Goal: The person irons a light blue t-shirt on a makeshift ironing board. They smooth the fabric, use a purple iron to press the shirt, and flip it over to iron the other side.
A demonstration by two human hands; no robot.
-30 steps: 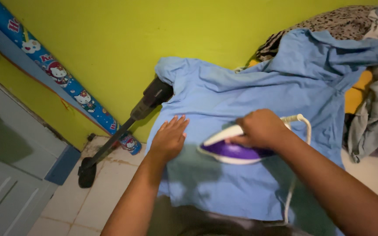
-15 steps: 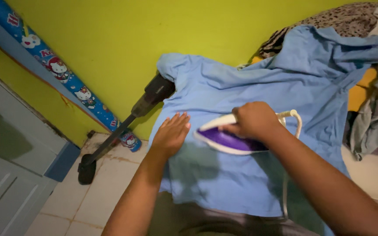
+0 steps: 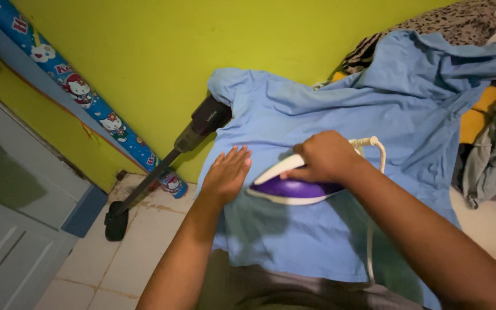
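A light blue shirt [image 3: 294, 115] lies spread over an ironing board, its far part draped up to the right. My right hand [image 3: 324, 156] grips the white handle of a purple and white iron [image 3: 288, 188] resting on the shirt. Its white cord [image 3: 374, 149] loops behind my wrist and hangs down. My left hand [image 3: 227, 172] lies flat on the cloth with fingers spread, just left of the iron's tip.
A dark board leg [image 3: 162, 169] slants down to the tiled floor [image 3: 133, 252]. A blue patterned roll [image 3: 87, 97] leans on the yellow-green wall [image 3: 213, 40]. Piled clothes [image 3: 489, 138] lie at right, a grey door [image 3: 12, 229] at left.
The iron has slid a little to the left, toward my left hand, under my right hand. My left hand has stayed flat on the shirt.
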